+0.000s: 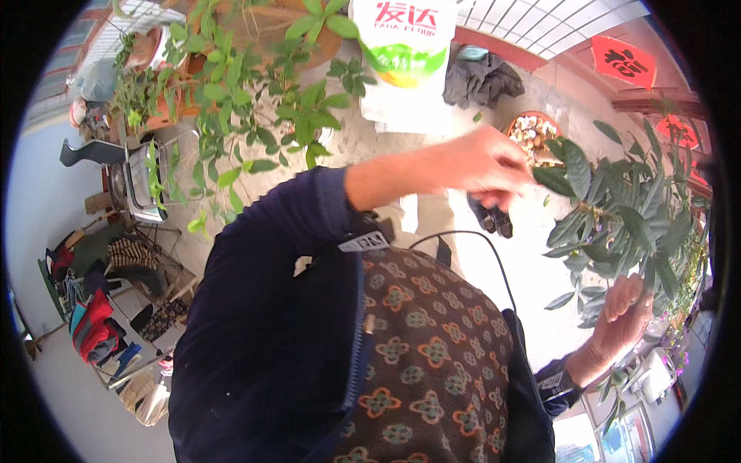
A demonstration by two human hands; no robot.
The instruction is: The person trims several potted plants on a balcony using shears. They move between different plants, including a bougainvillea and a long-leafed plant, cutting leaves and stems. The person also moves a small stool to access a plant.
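Note:
A leafy plant with long dark green leaves (610, 204) fills the right side. My left hand (486, 166) reaches across to the plant's left edge, its fingers bent together and slightly smeared by motion. Their tips meet the end of one broad leaf (559, 179), though what lies between them is not clear. Lower on the same plant, my right hand (621, 316) is raised among the leaves with curled fingers. Foliage covers part of it, so what it holds cannot be made out. A small loose leaf (546, 201) shows just below the left hand.
Beyond my left hand stand a pot with pale pieces on top (534, 130), a dark cloth heap (482, 77) and a white and green flour sack (405, 58). A bright green plant (231, 100) spreads at upper left. Chairs (150, 174) and piled clothes (96, 328) stand left.

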